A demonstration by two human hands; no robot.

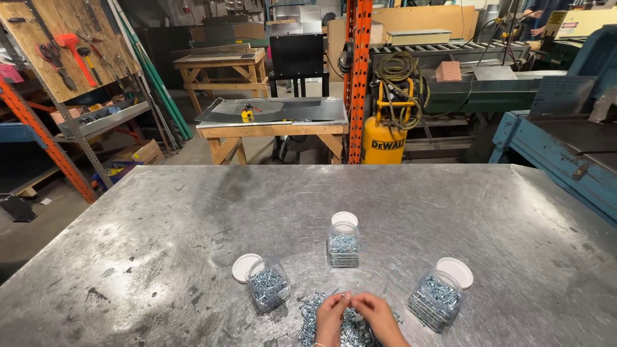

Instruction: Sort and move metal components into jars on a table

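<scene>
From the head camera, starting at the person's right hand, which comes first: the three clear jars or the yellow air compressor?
From the right hand:
1. Right jar, just beside it on the right.
2. Left jar, across the screw pile, on the left.
3. Middle jar, farther up the table; close to the left jar's distance.
4. Yellow air compressor, on the floor beyond the table.

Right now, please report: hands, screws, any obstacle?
Left hand and right hand together over screw pile. Three open jars around. Nothing blocking.

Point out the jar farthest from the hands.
The middle jar, with its white lid behind it. The left jar and right jar flank the hands.
</scene>
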